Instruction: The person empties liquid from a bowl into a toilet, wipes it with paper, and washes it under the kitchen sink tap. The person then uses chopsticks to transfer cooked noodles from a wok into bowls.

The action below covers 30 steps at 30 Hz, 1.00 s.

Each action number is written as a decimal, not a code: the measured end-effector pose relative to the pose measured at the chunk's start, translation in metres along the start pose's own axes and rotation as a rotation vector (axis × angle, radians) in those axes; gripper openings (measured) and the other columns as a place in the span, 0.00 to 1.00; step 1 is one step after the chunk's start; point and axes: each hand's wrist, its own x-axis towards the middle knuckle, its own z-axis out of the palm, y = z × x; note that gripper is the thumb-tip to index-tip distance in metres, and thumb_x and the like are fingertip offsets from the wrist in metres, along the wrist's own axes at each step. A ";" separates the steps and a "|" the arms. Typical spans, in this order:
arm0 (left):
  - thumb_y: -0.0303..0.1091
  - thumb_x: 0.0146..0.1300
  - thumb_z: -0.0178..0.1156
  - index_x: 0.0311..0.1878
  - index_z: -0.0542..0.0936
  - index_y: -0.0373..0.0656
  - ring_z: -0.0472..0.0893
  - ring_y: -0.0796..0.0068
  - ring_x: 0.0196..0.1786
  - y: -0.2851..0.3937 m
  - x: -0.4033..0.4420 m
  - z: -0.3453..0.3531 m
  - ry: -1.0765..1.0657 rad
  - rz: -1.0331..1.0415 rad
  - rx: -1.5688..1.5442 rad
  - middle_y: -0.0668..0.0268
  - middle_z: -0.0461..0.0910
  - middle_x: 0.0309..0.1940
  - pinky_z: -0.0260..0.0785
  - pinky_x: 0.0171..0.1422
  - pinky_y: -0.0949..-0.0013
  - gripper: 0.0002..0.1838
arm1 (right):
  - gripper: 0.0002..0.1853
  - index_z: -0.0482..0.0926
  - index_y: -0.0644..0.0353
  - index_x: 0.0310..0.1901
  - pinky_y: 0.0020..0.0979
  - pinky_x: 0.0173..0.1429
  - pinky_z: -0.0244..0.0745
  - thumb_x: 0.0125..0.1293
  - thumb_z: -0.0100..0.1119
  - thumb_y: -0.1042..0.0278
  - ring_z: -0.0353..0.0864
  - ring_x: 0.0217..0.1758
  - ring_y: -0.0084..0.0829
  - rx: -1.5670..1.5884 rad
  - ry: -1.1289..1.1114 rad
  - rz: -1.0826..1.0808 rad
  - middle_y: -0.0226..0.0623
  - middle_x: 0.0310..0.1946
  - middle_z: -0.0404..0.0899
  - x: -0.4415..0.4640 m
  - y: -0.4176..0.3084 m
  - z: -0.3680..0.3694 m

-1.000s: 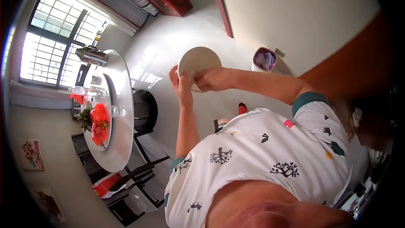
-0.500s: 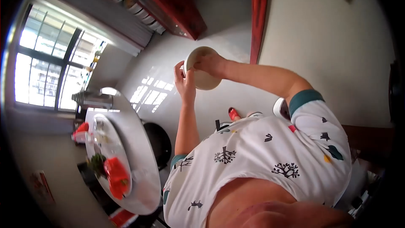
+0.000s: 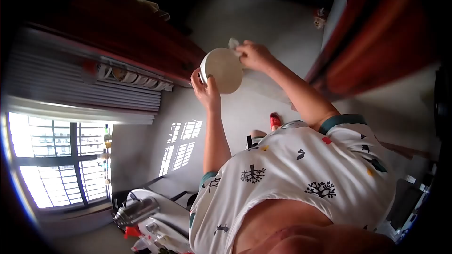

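Left hand [image 3: 205,95]: holds the bowl alone now, thumb over its near edge, fingers round the side.
Bowl [image 3: 226,71]: held out over the floor [image 3: 263,94]; its pale face, a moment ago under my right hand, shows clear.
Right hand [image 3: 255,56]: has come off the bowl's face to its right, pinching a pale cloth [image 3: 233,43], blurred.
Counter [image 3: 176,216]: with its flask [image 3: 136,211], lower in view as I turn.

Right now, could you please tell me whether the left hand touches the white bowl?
Touching: the head view shows the left hand gripping the white bowl, thumb over its edge.
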 end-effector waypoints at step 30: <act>0.26 0.61 0.50 0.58 0.63 0.38 0.71 0.72 0.49 -0.135 0.679 0.357 -0.012 0.433 -0.149 0.61 0.69 0.48 0.68 0.49 0.68 0.21 | 0.19 0.79 0.61 0.46 0.29 0.42 0.72 0.52 0.61 0.62 0.76 0.39 0.24 1.048 -0.539 0.615 0.33 0.39 0.79 0.657 0.281 0.062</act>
